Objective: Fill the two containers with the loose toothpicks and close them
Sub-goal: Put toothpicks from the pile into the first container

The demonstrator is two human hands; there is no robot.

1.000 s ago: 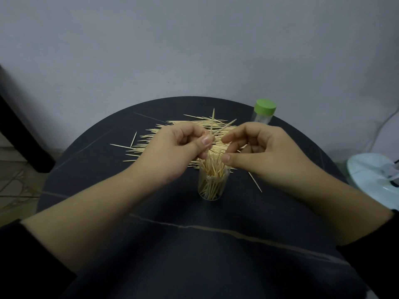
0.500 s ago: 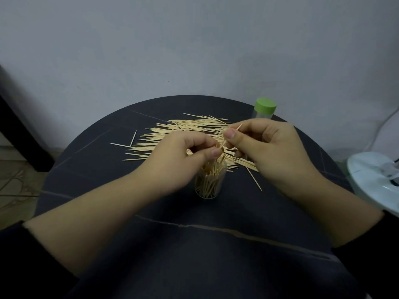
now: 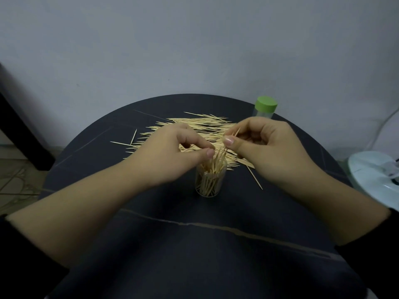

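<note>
A clear open container (image 3: pixel 210 182) stands upright at the table's middle, partly filled with toothpicks that lean out of its mouth. My right hand (image 3: pixel 267 147) pinches a few toothpicks (image 3: pixel 228 144) just above that mouth, tips pointing down into it. My left hand (image 3: pixel 172 152) hovers at the container's left rim with thumb and fingers pinched; I cannot see anything in them. A pile of loose toothpicks (image 3: pixel 200 126) lies behind both hands. A second clear container with a green lid (image 3: pixel 266 104) on it stands at the back right.
The round dark table (image 3: pixel 194 244) has a pale seam across its front. One stray toothpick (image 3: pixel 254 178) lies right of the open container. A pale blue-white object (image 3: pixel 375 178) sits off the table's right edge. A dark furniture leg (image 3: pixel 19 126) stands at left.
Both hands have come down from above the container to its mouth. The right hand has tilted its toothpicks tips-down into the opening.
</note>
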